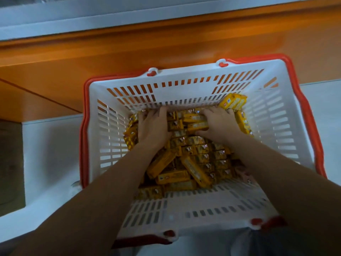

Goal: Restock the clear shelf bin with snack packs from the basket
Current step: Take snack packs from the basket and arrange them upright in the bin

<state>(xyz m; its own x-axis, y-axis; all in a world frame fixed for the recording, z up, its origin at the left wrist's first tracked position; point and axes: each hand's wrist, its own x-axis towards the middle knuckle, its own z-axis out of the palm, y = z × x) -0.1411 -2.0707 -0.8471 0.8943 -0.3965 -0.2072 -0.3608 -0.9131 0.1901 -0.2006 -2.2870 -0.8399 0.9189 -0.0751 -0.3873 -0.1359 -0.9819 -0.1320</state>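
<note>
White basket (184,79), yellow snack packs (195,157) inside

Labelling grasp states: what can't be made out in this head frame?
- Clear shelf bin: outside the head view.
- Left hand and right hand: fingers dip among the yellow rectangular snack packs, grip unclear.
- Pack print: blurred, too small.
- White slotted plastic basket: near rim crossed by forearms.

Shop: shopping basket (184,84), snack packs (191,161)
</note>
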